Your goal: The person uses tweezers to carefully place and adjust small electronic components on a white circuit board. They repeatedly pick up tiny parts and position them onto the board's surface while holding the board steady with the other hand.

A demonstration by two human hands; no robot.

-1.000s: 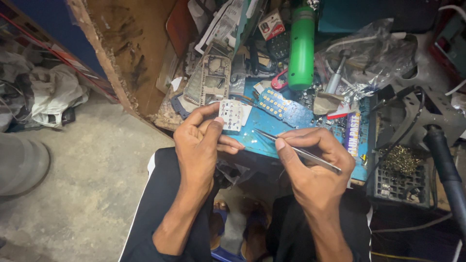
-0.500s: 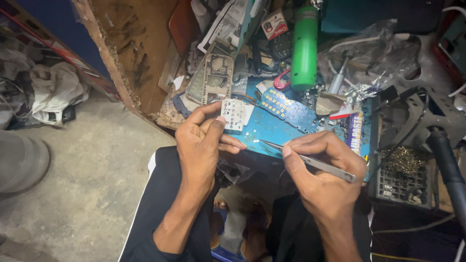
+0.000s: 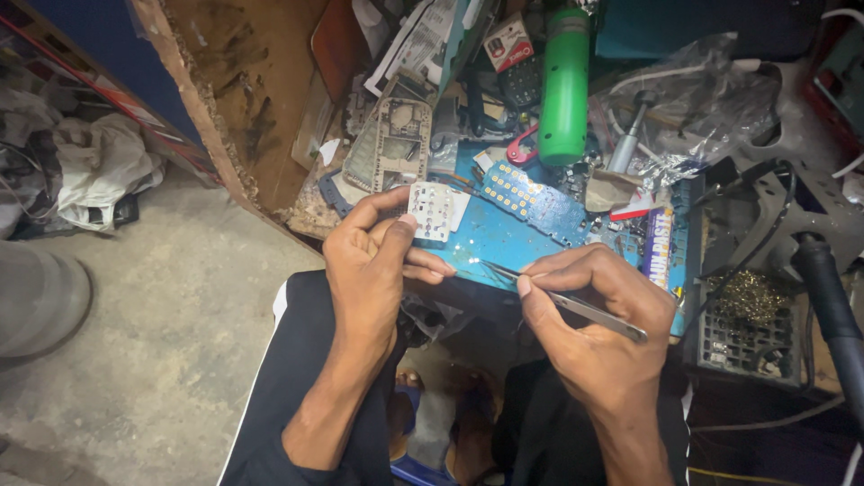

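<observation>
Tweezers (image 3: 576, 306) sit pinched in your right hand (image 3: 598, 337), fingers closed tight around the metal shaft, with the thin tips pointing left toward your left hand (image 3: 373, 270). That left hand is closed on a small white keypad sheet (image 3: 432, 211), thumb on its lower edge and fingers curled behind it, so the sheet stands tilted with its rows of round contacts facing you. You hold it above the near edge of the desk, over the blue work mat (image 3: 495, 243). The tweezer tips are near the sheet but apart from it, just below and to its right.

On the mat beyond the sheet lies a blue circuit board (image 3: 535, 202) with rows of gold pads, set diagonally. A green cylinder (image 3: 565, 85) stands farther back on the desk. At the desk's right edge sits a dark holder with brass wool (image 3: 751, 301). Your dark-trousered knees (image 3: 306, 387) show below the desk's near edge.
</observation>
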